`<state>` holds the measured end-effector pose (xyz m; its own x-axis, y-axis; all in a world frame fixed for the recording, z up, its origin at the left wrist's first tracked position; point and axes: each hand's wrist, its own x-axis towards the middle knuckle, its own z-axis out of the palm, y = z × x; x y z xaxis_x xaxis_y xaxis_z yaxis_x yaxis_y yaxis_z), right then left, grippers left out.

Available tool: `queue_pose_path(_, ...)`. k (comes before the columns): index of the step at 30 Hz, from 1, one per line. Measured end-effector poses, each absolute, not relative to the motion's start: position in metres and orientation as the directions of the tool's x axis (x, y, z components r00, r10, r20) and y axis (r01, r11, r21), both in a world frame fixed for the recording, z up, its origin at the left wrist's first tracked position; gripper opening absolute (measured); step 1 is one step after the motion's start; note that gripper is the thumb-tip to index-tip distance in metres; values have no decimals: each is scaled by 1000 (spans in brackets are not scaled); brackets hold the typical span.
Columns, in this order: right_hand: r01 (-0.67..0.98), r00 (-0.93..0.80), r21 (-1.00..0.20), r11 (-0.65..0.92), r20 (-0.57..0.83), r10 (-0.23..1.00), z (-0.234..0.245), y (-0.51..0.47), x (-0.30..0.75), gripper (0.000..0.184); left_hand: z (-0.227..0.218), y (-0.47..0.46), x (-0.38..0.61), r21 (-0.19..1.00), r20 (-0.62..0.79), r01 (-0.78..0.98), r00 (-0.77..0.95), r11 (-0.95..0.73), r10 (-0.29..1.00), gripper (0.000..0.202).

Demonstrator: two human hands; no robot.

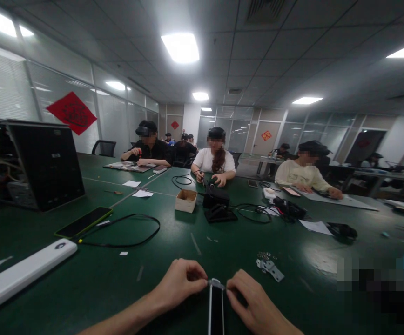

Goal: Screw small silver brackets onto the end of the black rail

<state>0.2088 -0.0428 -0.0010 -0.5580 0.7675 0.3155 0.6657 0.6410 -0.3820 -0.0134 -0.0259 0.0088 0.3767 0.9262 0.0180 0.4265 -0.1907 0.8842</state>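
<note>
At the bottom middle, my left hand and my right hand meet over a slim dark phone-like device with a silver frame that stands on edge on the green table. Both hands have fingers curled, pinching at the device's top corners. A small metal bracket and several tiny screws lie just beyond my right hand.
A white power bank, a phone in a green case with a black cable, and an open computer case sit at left. A cardboard box and black gear stand mid-table. Three people sit opposite.
</note>
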Motion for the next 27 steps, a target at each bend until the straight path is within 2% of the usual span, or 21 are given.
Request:
queue_pose_path(4, 705, -567, -328, 629, 273, 777, 4, -43, 207, 12, 15, -30, -11, 786, 72, 534, 420, -311, 905, 20)
queue_pose_path(8, 735, -577, -271, 622, 234, 783, 21, -44, 213, 7, 18, -28, -13, 756, 78, 544, 477, -363, 876, 20)
queue_pose_path(12, 811, -421, -258, 525, 364, 830, 41, -46, 253, 15, 21, -25, -15, 747, 36, 553, 521, -369, 853, 24)
queue_pose_path(15, 915, -126, -245, 321, 581, 804, 46, -59, 310, 23, 22, -24, -15, 747, 30, 555, 522, -366, 852, 25)
queue_pose_path(18, 975, 194, -219, -43, 735, 649, 45, -83, 377, 35, 21, -24, -16, 736, 45, 559, 521, -381, 852, 27)
queue_pose_path(21, 845, 505, -233, -482, 646, 573, 41, -104, 432, 54, 20, -24, -16, 736, 48, 557, 523, -384, 851, 29)
queue_pose_path(22, 801, 567, -220, -556, 577, 588, 40, -109, 445, 62, 20, -24, -16, 739, 44, 556, 524, -381, 851, 30)
queue_pose_path(24, 749, 639, -207, -630, 477, 603, 36, -114, 462, 73, 22, -25, -16, 739, 35, 559, 524, -375, 851, 30)
queue_pose_path(27, 746, 645, -184, -639, 435, 628, 29, -110, 473, 76, 27, -26, -16, 725, 16, 579, 527, -373, 850, 31)
